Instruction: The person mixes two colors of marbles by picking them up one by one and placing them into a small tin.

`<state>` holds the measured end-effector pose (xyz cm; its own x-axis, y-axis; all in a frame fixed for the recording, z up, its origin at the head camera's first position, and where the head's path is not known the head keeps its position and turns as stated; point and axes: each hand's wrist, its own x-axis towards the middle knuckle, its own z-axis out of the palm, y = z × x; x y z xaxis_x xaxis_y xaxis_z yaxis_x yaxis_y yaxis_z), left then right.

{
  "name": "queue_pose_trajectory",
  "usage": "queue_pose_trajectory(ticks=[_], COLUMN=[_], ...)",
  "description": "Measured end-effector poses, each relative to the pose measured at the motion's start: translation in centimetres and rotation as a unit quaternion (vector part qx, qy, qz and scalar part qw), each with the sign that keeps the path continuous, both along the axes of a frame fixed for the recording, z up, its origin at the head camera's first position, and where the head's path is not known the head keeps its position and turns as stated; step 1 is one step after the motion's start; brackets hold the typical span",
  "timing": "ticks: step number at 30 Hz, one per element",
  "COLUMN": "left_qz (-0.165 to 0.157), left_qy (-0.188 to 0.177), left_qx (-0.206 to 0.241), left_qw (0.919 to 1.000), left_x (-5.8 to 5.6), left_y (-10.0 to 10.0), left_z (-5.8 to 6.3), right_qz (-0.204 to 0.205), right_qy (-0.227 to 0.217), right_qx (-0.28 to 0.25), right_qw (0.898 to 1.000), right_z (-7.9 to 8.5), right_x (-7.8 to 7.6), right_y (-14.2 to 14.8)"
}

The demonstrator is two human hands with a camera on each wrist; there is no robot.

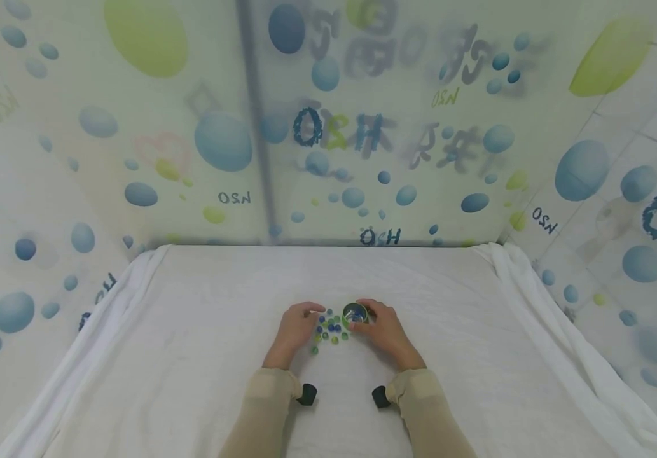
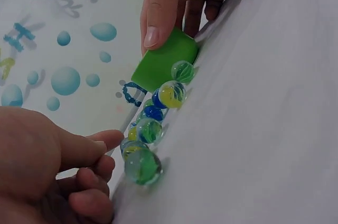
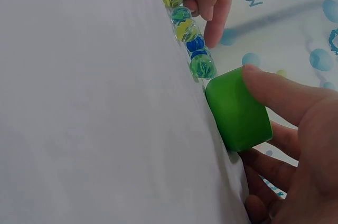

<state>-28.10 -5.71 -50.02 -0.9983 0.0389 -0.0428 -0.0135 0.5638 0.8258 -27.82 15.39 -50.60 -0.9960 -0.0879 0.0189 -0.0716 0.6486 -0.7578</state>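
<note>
My right hand (image 1: 384, 327) grips a small green cup (image 3: 238, 110), thumb at its rim and fingers round the far side. The cup stands on the white cloth, and bluish, glassy contents show through its open top in the head view. Left of it lies a loose cluster of glass marbles (image 1: 331, 328), clear with green, blue and yellow swirls. One green-swirled marble (image 2: 182, 71) sits right by the cup's wall. At the cluster's left edge is my left hand (image 1: 297, 326), index finger stretched out beside the marbles, other fingers bent. I see nothing held in it.
A white cloth (image 1: 219, 292) covers the table and hangs in folds at both sides. Behind and beside it rise pale curtains (image 1: 182, 210) printed with blue and green bubbles. A dark device (image 1: 307, 394) is strapped at each wrist.
</note>
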Motion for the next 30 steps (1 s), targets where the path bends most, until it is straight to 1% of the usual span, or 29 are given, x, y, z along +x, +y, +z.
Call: queue_pose_trajectory(ticks=[6,12,16,24,30], left_qz=[-0.006,-0.007,-0.010,-0.014,-0.009], left_qy=[0.015,0.034,0.036,0.048,0.044], left_qx=[-0.026,-0.039,-0.048,-0.073,-0.080], left_qw=[0.9995,0.9986,0.9982,0.9961,0.9957], left_x=[-0.10,0.26,0.30,0.12,0.10], left_y=[-0.09,-0.04,-0.02,0.05,0.18], left_z=[-0.42,-0.24,-0.26,-0.69,-0.77], right_qz=[-0.005,0.001,0.001,0.000,-0.004], right_qy=[-0.009,-0.003,-0.004,-0.004,-0.007], right_qx=[0.000,0.001,-0.002,-0.001,-0.002], right_qw=[1.000,1.000,1.000,1.000,1.000], right_z=[-0.07,-0.17,-0.23,-0.35,-0.27], right_x=[-0.05,-0.19,-0.24,-0.24,-0.14], right_y=[0.00,0.04,0.08,0.13,0.02])
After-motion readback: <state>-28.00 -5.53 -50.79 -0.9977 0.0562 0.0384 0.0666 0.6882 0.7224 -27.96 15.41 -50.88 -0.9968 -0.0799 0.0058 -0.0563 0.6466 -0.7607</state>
